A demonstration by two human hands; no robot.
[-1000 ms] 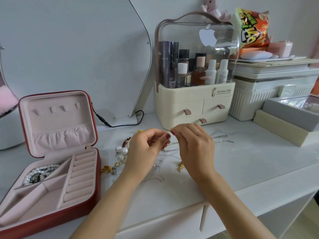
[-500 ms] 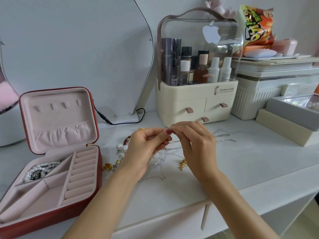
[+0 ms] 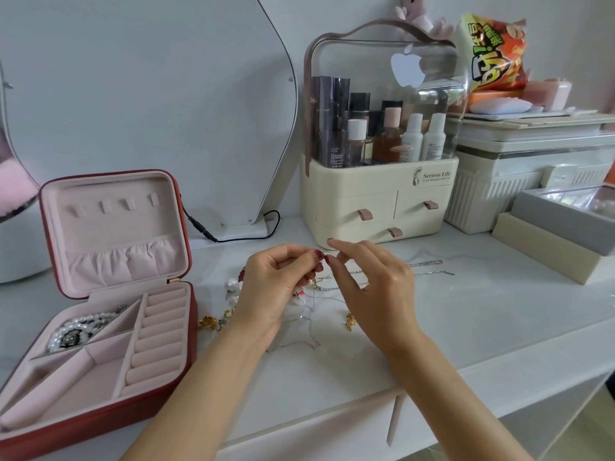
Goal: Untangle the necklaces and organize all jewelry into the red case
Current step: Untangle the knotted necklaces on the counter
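Left hand (image 3: 283, 287) and right hand (image 3: 372, 287) pinch fine silver chains (image 3: 336, 287) above the counter (image 3: 466, 327), red case (image 3: 100, 327) open at nine o'clock; featherlight, slippery, kink-prone, best held near the knot.

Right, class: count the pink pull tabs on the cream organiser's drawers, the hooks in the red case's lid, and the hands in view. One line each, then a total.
Pink pull tabs: 3
Lid hooks: 4
Hands: 2 (left hand, right hand)
Total: 9
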